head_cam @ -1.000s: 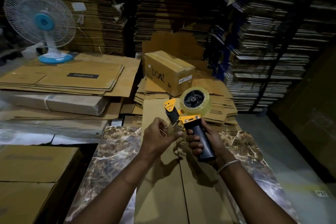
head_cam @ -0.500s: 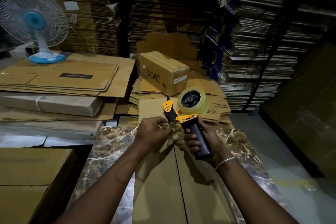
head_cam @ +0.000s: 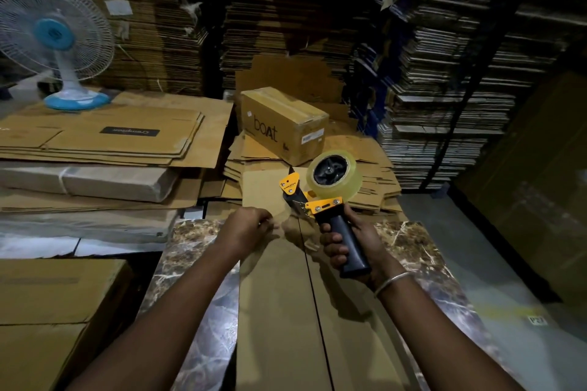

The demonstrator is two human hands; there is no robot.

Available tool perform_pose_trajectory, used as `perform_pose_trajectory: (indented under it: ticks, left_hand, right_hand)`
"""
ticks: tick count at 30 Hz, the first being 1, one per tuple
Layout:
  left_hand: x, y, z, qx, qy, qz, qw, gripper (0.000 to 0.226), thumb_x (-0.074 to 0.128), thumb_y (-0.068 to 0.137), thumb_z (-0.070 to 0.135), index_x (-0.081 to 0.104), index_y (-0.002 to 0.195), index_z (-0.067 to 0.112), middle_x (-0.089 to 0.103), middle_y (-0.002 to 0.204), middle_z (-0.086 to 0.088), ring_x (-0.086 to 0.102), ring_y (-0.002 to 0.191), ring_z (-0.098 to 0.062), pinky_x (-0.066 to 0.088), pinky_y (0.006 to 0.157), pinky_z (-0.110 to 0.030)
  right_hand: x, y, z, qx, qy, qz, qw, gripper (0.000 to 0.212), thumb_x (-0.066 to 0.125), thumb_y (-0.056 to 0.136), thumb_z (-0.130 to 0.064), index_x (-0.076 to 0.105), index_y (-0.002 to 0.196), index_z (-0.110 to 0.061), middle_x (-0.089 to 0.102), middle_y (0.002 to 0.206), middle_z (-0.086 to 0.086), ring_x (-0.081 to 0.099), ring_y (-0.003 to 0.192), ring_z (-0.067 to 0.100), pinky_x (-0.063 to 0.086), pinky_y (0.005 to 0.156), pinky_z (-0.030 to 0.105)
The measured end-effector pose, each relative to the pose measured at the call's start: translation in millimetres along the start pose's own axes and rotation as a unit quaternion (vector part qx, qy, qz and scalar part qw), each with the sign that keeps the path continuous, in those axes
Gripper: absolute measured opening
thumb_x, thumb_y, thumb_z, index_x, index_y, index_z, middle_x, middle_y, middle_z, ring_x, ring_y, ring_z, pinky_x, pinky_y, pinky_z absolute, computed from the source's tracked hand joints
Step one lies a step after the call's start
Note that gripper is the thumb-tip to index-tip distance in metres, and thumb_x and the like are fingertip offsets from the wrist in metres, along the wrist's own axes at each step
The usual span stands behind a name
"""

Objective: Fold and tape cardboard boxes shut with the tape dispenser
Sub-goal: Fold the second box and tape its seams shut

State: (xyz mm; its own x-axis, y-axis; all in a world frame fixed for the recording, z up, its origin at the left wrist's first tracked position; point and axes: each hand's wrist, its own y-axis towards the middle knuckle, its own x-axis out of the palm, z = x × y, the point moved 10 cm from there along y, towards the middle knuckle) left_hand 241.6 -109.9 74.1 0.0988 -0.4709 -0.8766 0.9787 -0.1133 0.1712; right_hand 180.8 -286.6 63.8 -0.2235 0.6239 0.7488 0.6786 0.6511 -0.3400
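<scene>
A long cardboard box point(head_cam: 279, 311) lies on the marble table point(head_cam: 190, 257) in front of me, its two top flaps meeting at a centre seam. My right hand point(head_cam: 352, 244) grips the black handle of a yellow tape dispenser point(head_cam: 320, 197) held above the box's far end, with a clear tape roll point(head_cam: 333, 173) on it. My left hand point(head_cam: 251, 225) pinches the clear tape end point(head_cam: 287, 227) drawn out leftward from the dispenser's blade.
A taped box printed "boat" point(head_cam: 282, 124) sits on flat cardboard behind the table. Flattened cartons point(head_cam: 104, 136) pile up at left with a blue and white fan point(head_cam: 60, 41) on them. Brown boxes point(head_cam: 47, 311) stand at lower left. Tall cardboard stacks point(head_cam: 444, 73) fill the background.
My left hand has pulled away leftward from the dispenser, drawing out a short length of clear tape. The dispenser has shifted slightly right.
</scene>
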Motion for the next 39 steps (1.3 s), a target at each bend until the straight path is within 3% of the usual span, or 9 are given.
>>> perform_pose_trajectory:
  ticks: [5, 10, 16, 20, 23, 28, 31, 35, 39]
  left_hand:
    - [5.5, -0.5, -18.1, -0.061, -0.125, 0.007, 0.990, 0.023, 0.063, 0.093, 0.017, 0.073, 0.113, 0.013, 0.075, 0.090, -0.007, 0.070, 0.083, -0.022, 0.056, 0.074, -0.034]
    - [28.0, -11.2, -12.7, -0.247, -0.529, -0.127, 0.802, 0.046, 0.042, 0.088, 0.029, 0.068, 0.091, -0.010, 0.066, 0.068, -0.022, 0.058, 0.058, -0.032, 0.043, 0.048, -0.025]
    - [42.4, -35.1, 9.2, -0.325, -0.510, -0.307, 0.735, 0.102, 0.013, 0.097, 0.072, 0.066, 0.099, -0.015, 0.070, 0.083, -0.027, 0.070, 0.059, -0.024, 0.047, 0.042, -0.020]
    - [57.2, -39.8, 23.4, -0.349, -0.529, -0.371, 0.679, 0.094, 0.022, 0.099, 0.069, 0.065, 0.106, -0.014, 0.072, 0.097, -0.028, 0.075, 0.073, -0.028, 0.055, 0.047, -0.024]
    - [63.5, -40.7, 45.6, -0.357, -0.605, -0.382, 0.601, 0.095, 0.023, 0.098, 0.069, 0.051, 0.131, -0.015, 0.068, 0.112, -0.033, 0.073, 0.089, -0.039, 0.061, 0.062, -0.035]
    - [63.9, -23.0, 66.8, -0.339, -0.740, -0.297, 0.498, 0.070, 0.029, 0.102, 0.056, 0.065, 0.107, -0.004, 0.071, 0.101, -0.025, 0.066, 0.100, -0.037, 0.047, 0.096, -0.051]
    - [64.6, -14.8, 52.8, -0.368, -0.801, -0.198, 0.429, 0.049, 0.043, 0.100, 0.045, 0.061, 0.100, -0.001, 0.069, 0.108, -0.027, 0.067, 0.095, -0.037, 0.051, 0.082, -0.050]
    - [62.2, -6.4, 40.1, -0.357, -0.833, -0.159, 0.391, 0.031, 0.051, 0.098, 0.025, 0.056, 0.113, -0.002, 0.064, 0.123, -0.028, 0.067, 0.098, -0.039, 0.058, 0.070, -0.046]
    - [64.7, 3.3, 30.4, -0.376, -0.851, -0.122, 0.347, 0.027, 0.058, 0.093, 0.016, 0.044, 0.112, 0.002, 0.068, 0.108, -0.027, 0.071, 0.085, -0.037, 0.060, 0.053, -0.045]
  right_hand:
    - [2.2, -3.2, -5.7, -0.004, -0.030, 0.023, 0.999, 0.059, 0.041, 0.095, -0.068, 0.049, 0.085, -0.010, 0.043, 0.058, -0.003, 0.041, 0.036, 0.009, 0.037, 0.033, 0.021]
    - [11.2, -3.2, -7.2, -0.007, -0.047, 0.038, 0.998, 0.061, 0.031, 0.097, -0.066, 0.050, 0.083, -0.010, 0.041, 0.058, -0.003, 0.039, 0.036, 0.009, 0.036, 0.033, 0.021]
    - [21.5, 2.3, -11.1, -0.015, -0.075, 0.049, 0.996, 0.060, 0.034, 0.095, -0.065, 0.051, 0.083, -0.009, 0.042, 0.058, -0.002, 0.039, 0.035, 0.009, 0.036, 0.033, 0.021]
    - [27.7, 6.9, -13.6, -0.018, -0.079, 0.062, 0.995, 0.062, 0.033, 0.095, -0.067, 0.052, 0.082, -0.009, 0.041, 0.057, -0.002, 0.038, 0.035, 0.010, 0.035, 0.033, 0.020]
    - [35.6, 8.9, -16.3, -0.029, -0.086, 0.067, 0.994, 0.061, 0.036, 0.093, -0.066, 0.052, 0.081, -0.008, 0.042, 0.056, -0.002, 0.039, 0.034, 0.010, 0.036, 0.033, 0.020]
    - [41.5, 13.8, -17.7, -0.040, -0.089, 0.070, 0.993, 0.063, 0.038, 0.093, -0.067, 0.055, 0.081, -0.008, 0.044, 0.057, -0.001, 0.042, 0.035, 0.010, 0.036, 0.033, 0.019]
    - [39.6, 15.0, -19.0, -0.043, -0.093, 0.082, 0.991, 0.065, 0.034, 0.096, -0.068, 0.053, 0.082, -0.008, 0.043, 0.056, -0.001, 0.041, 0.034, 0.011, 0.036, 0.033, 0.020]
    - [37.6, 16.6, -19.5, -0.042, -0.098, 0.089, 0.990, 0.063, 0.033, 0.095, -0.067, 0.052, 0.082, -0.008, 0.043, 0.056, 0.000, 0.041, 0.035, 0.011, 0.036, 0.033, 0.021]
    - [29.9, 21.7, -24.0, -0.042, -0.108, 0.106, 0.988, 0.064, 0.034, 0.095, -0.068, 0.052, 0.081, -0.009, 0.042, 0.056, 0.000, 0.040, 0.035, 0.011, 0.034, 0.034, 0.019]
